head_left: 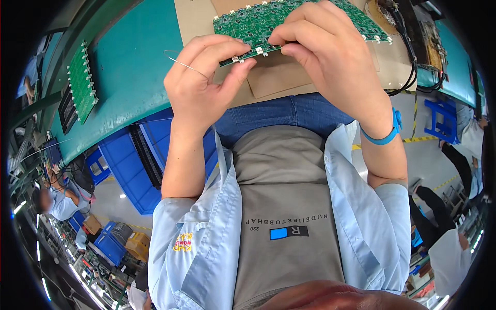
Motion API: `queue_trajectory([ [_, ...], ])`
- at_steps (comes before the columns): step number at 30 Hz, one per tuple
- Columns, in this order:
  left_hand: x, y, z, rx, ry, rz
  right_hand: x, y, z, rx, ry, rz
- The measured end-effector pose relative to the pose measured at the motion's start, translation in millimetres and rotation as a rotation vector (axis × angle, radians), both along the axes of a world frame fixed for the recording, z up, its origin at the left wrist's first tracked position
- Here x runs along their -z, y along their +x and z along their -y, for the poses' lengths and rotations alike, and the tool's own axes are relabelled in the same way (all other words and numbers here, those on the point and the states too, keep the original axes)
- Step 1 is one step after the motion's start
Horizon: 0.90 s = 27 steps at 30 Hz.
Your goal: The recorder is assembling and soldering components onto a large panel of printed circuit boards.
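Observation:
A long green circuit board panel (243,26) with white connectors along its edges spans the bench at the top of the head view. My left hand (194,82) is closed on the panel's near left corner, fingertips above and thumb below the edge. A thin, stiff wire (187,65) lies across its fingers. Over the near edge, my right hand (336,67) is closed in a pinch, index finger and thumb beside a white connector (260,50). Its fingertips partly hide what lies between them, so I cannot make that out.
Brown cardboard (271,77) covers the green bench mat (134,57) beneath the panel. Another green board (82,82) stands at the left beside a black rack (67,111). Black cables (412,49) hang at the right. Blue bins (126,160) sit below the bench.

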State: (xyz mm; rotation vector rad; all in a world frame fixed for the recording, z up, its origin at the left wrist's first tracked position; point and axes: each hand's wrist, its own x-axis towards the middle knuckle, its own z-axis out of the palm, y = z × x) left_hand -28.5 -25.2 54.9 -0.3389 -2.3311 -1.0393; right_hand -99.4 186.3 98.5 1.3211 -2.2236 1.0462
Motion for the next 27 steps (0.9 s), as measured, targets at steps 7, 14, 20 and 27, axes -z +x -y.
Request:
queue_trajectory([
  [7, -9.6, 8.8, -4.8, 0.017, 0.056, 0.045, -3.4, 5.0, 8.9, -0.016, -0.01, 0.013],
  [14, -42.0, 0.1, -6.4, 0.18, 0.089, 0.343, 20.8, 11.1, -15.5, 0.059, -0.081, 0.089],
  [20, -52.8, -13.0, -22.7, 0.203, -0.042, 0.413, 40.0, 10.3, -29.1, 0.113, -0.144, 0.127],
  [27, -47.4, -19.1, -23.8, 0.237, -0.081, 0.434, 36.7, 15.2, -21.0, 0.116, -0.18, 0.156],
])
